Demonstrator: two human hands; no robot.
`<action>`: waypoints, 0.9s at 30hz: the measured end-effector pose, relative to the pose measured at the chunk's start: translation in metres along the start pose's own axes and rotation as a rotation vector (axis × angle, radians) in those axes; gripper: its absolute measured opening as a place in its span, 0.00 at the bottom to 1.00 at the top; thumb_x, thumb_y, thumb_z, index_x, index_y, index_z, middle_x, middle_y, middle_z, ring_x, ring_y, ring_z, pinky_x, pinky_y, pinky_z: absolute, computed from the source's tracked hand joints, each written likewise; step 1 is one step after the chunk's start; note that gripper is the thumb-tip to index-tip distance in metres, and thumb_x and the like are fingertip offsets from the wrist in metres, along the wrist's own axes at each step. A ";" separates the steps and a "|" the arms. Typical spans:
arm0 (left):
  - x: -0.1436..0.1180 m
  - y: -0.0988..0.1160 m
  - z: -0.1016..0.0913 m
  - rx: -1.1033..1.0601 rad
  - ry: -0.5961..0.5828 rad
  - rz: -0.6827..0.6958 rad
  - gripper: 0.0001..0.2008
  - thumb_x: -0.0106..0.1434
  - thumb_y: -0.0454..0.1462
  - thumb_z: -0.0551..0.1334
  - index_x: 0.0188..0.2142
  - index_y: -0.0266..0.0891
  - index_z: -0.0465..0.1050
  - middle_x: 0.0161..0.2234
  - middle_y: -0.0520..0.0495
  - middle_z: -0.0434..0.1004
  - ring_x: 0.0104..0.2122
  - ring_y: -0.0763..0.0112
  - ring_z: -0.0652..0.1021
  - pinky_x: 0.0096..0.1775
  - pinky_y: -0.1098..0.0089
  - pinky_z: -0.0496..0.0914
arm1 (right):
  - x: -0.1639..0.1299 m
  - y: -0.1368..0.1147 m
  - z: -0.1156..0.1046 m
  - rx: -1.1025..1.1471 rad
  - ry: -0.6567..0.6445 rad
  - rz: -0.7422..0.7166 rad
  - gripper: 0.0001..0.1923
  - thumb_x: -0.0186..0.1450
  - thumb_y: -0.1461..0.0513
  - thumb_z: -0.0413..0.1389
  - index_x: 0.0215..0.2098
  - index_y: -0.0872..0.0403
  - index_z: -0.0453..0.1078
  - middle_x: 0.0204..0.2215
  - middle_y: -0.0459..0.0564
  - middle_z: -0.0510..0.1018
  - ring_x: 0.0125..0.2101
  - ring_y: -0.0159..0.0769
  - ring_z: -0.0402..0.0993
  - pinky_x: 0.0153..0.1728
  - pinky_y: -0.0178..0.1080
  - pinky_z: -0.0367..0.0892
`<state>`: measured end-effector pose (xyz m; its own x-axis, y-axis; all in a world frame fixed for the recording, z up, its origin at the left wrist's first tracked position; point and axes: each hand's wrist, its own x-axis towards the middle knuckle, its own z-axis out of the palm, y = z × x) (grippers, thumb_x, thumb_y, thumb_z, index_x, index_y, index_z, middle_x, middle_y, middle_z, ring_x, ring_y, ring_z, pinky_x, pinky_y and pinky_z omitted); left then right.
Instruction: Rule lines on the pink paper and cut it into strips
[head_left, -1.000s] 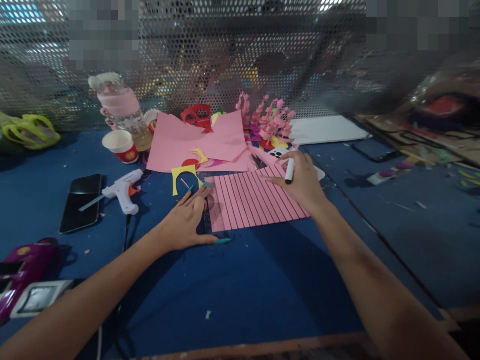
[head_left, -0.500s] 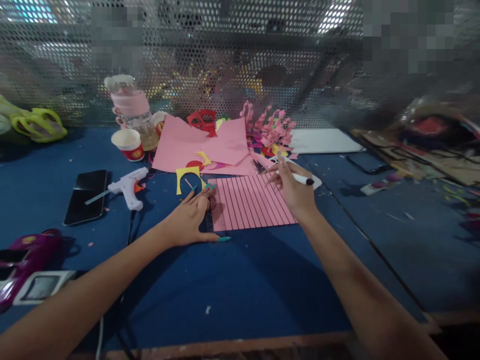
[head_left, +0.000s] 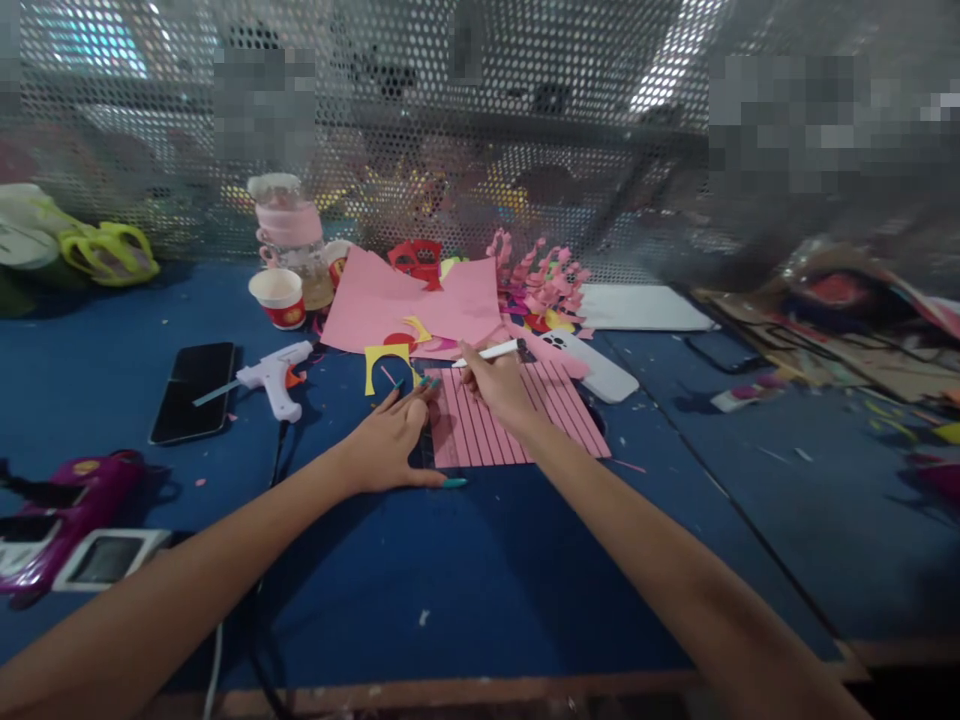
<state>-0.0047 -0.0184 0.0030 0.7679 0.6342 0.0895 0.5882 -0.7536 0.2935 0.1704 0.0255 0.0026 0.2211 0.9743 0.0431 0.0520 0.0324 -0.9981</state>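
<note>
A pink sheet of paper ruled with dark, roughly parallel lines lies on the blue table. My left hand is spread at its left edge, fingers apart, thumb stretched along the near side. A clear strip, perhaps a ruler, shows faintly beside that hand. In my right hand is a white marker with a black end, held over the upper left part of the lined sheet. Its tip is close to the paper; I cannot tell whether it touches. Just left of the sheet lies a yellow paper scrap with a round cutout.
Larger pink paper, pink paper flowers, a paper cup and a bottle stand behind. A glue gun and black phone lie left; a white phone lies right.
My right hand has moved left with the marker, from the sheet's upper right to its upper left. The white phone is now uncovered. My left hand stays by the left edge.
</note>
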 end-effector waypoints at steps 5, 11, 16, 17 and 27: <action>-0.001 -0.001 0.004 0.023 0.005 0.014 0.34 0.54 0.60 0.57 0.45 0.33 0.58 0.59 0.21 0.55 0.63 0.48 0.53 0.60 0.49 0.50 | 0.000 0.005 0.001 -0.004 -0.010 -0.006 0.18 0.55 0.50 0.59 0.21 0.53 0.60 0.08 0.37 0.66 0.07 0.23 0.58 0.06 0.27 0.49; 0.000 -0.001 0.005 -0.004 0.005 0.003 0.36 0.54 0.60 0.56 0.47 0.32 0.57 0.60 0.22 0.53 0.63 0.49 0.52 0.60 0.49 0.49 | 0.000 0.007 0.003 0.013 0.005 -0.015 0.19 0.54 0.48 0.59 0.21 0.52 0.60 0.09 0.37 0.66 0.07 0.23 0.57 0.07 0.27 0.48; 0.000 0.000 0.002 -0.003 -0.007 -0.011 0.38 0.53 0.61 0.56 0.49 0.30 0.57 0.60 0.22 0.53 0.63 0.49 0.53 0.60 0.50 0.49 | 0.003 0.012 0.004 -0.044 -0.017 -0.076 0.19 0.54 0.48 0.59 0.21 0.52 0.60 0.10 0.38 0.66 0.09 0.24 0.59 0.09 0.28 0.51; 0.000 0.000 0.002 0.003 -0.015 -0.015 0.38 0.53 0.61 0.56 0.48 0.30 0.58 0.60 0.21 0.52 0.63 0.49 0.52 0.60 0.50 0.49 | 0.004 0.012 0.004 -0.062 -0.020 -0.092 0.19 0.54 0.48 0.59 0.21 0.52 0.60 0.10 0.38 0.67 0.09 0.24 0.60 0.10 0.28 0.52; 0.000 -0.001 0.003 -0.039 -0.002 -0.020 0.42 0.53 0.63 0.54 0.52 0.30 0.56 0.61 0.22 0.51 0.63 0.49 0.52 0.60 0.48 0.48 | 0.007 0.014 0.003 -0.112 -0.016 -0.088 0.18 0.55 0.48 0.58 0.22 0.52 0.61 0.10 0.39 0.67 0.09 0.25 0.59 0.10 0.29 0.52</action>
<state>-0.0041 -0.0181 0.0000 0.7564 0.6490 0.0814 0.5933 -0.7332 0.3323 0.1698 0.0331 -0.0114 0.1952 0.9723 0.1287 0.1787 0.0938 -0.9794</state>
